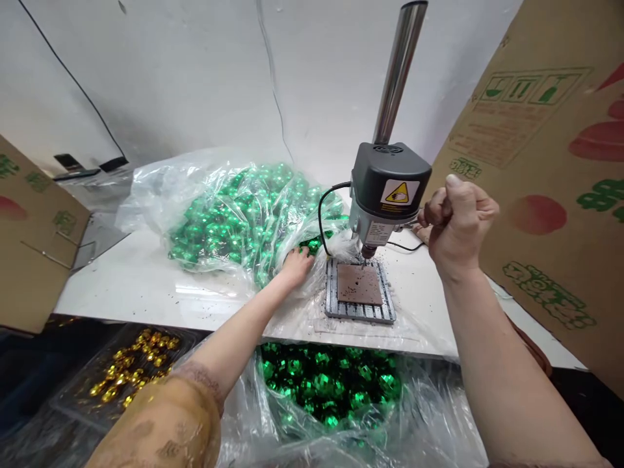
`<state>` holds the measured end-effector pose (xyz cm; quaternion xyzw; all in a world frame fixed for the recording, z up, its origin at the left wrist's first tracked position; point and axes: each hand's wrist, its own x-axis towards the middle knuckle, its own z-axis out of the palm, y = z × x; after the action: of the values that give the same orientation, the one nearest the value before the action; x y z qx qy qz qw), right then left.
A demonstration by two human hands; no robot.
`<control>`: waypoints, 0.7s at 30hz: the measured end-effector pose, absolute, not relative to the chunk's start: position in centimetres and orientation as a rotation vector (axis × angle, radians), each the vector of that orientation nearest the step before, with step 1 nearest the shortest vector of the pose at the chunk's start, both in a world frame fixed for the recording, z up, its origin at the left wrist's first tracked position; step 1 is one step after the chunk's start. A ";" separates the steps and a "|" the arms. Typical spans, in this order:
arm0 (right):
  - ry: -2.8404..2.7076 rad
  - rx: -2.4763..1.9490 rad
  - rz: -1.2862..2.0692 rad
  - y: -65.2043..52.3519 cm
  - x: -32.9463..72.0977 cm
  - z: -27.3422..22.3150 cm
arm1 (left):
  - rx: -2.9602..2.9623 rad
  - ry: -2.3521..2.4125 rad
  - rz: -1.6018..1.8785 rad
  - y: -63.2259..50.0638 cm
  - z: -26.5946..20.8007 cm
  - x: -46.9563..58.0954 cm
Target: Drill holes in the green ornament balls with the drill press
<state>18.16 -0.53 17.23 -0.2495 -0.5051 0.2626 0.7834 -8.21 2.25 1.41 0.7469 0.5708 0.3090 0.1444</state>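
Observation:
My left hand (297,265) reaches to the opening of a clear plastic bag (160,195) full of shiny green faceted balls (214,224). Its fingers are slightly apart, with the tips against the balls; no ball shows clearly in its grasp. My right hand (461,224) is closed in a fist beside the small bench drill press (390,185), wrapped around its feed handle, mostly hidden by the fingers. Below the chuck, the drill bit (364,262) points at a brown square board (363,294) with a dark hole, lying on the slotted metal base (334,309).
More green balls (331,383) lie in an open plastic bag below the table's front edge. Gold balls (141,361) sit in a clear tray at lower left. Cardboard boxes stand at left (34,253) and right (550,149). Dark shavings dot the white table (146,292).

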 end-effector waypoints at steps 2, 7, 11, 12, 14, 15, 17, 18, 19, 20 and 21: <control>-1.084 -0.541 0.570 -0.5 18.2 17.2 | 2.189 1.656 0.811 2.0 1.8 -8.5; -1.074 -0.549 0.569 -0.3 18.2 17.0 | 2.130 1.490 0.935 -2.0 3.6 -8.2; -1.064 -0.538 0.565 -0.2 18.2 16.9 | 1.390 1.066 1.106 -6.1 3.8 -5.9; -1.059 -0.532 0.567 -0.1 18.2 16.9 | 1.199 0.964 1.101 -6.7 3.6 -5.3; -1.054 -0.521 0.567 -0.1 18.2 16.9 | 0.928 0.827 1.079 -7.2 3.1 -4.0; -1.055 -0.518 0.567 0.0 18.2 16.9 | 0.846 0.794 1.067 -7.0 2.8 -3.5; -1.064 -0.516 0.570 0.0 18.3 16.9 | 0.744 0.784 1.054 -6.3 2.1 -2.6; -1.071 -0.515 0.574 0.0 18.3 16.9 | 0.717 0.792 1.062 -5.8 1.7 -2.2; -1.079 -0.514 0.578 0.0 18.4 16.9 | 0.704 0.803 1.083 -5.3 1.4 -1.9; -1.085 -0.513 0.580 0.0 18.4 16.9 | 0.704 0.813 1.115 -4.8 1.2 -1.6; -1.088 -0.513 0.579 0.0 18.4 16.8 | 0.711 0.820 1.149 -4.4 1.0 -1.3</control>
<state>18.38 0.00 16.85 -0.2379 -0.5045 0.2683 0.7854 -1.28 -4.41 1.01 0.3197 0.3687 0.5166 0.7035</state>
